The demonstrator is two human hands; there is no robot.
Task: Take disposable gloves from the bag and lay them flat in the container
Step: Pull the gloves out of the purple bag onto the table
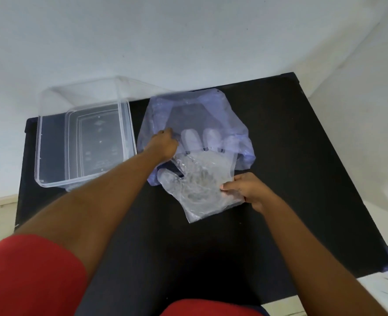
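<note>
Disposable gloves (202, 179): a clear, crinkled stack lying on the black tabletop (302, 179) near its middle, cuff end toward the near edge, finger ends still tucked inside the mouth of the bag.

Tabletop: black, a far corner visible at upper right; it carries everything here.

Container (51, 142): clear plastic box, open, at the far-left corner of the tabletop, partly overhanging the far edge. Nothing visible inside it.

Bag (188, 115): thin bluish-purple plastic, crumpled, just right of the container and touching or nearly touching its right wall. Glove fingers show faintly through the film.

Left arm: stretched forward across the tabletop from the near-left. Left hand (164, 144) rests on the bag's left side, knuckles up, fingers (168, 132) curled and pinching the bag film.

Right arm: reaches in from the near-right, elbow bent. Right hand (245, 190) sits at the right edge of the glove stack, its fingers (228, 187) closed on the cuff end, thumb on top.

Red sleeves show at the near edge of the view.
</note>
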